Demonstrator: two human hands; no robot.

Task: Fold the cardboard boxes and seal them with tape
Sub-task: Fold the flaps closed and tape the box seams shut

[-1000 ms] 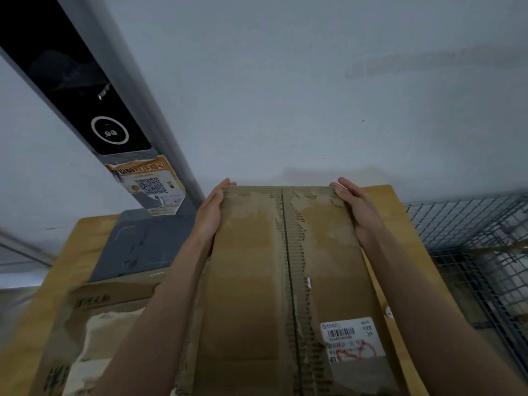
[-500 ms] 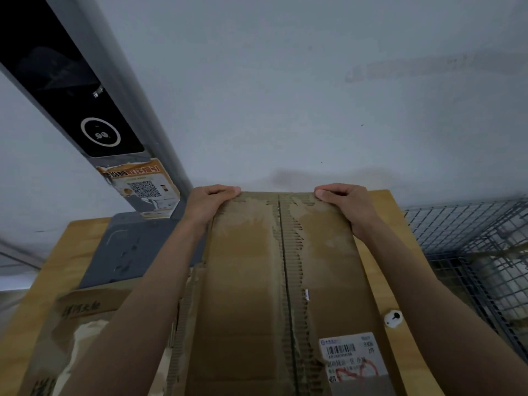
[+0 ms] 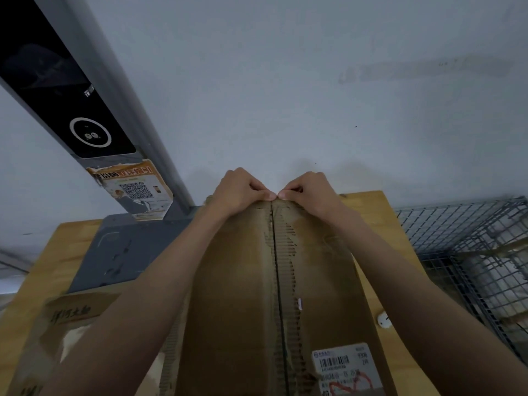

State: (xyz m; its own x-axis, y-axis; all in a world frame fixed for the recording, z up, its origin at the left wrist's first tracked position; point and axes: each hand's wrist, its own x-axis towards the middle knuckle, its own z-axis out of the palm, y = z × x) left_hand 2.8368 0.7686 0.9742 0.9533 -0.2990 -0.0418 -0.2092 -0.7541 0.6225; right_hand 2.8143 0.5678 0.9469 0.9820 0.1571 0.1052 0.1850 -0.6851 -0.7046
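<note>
Left hand [image 3: 235,192], right hand [image 3: 310,192] apparently pinching cardboard box [image 3: 243,295] far edge.

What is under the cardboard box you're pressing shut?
The cardboard box rests on a wooden table. Another flattened carton shows at its left. Both hands pinch the far seam. Anything directly beneath is covered.

Left hand [image 3: 237,192] — right hand [image 3: 310,192] — thumbtips touching
</note>
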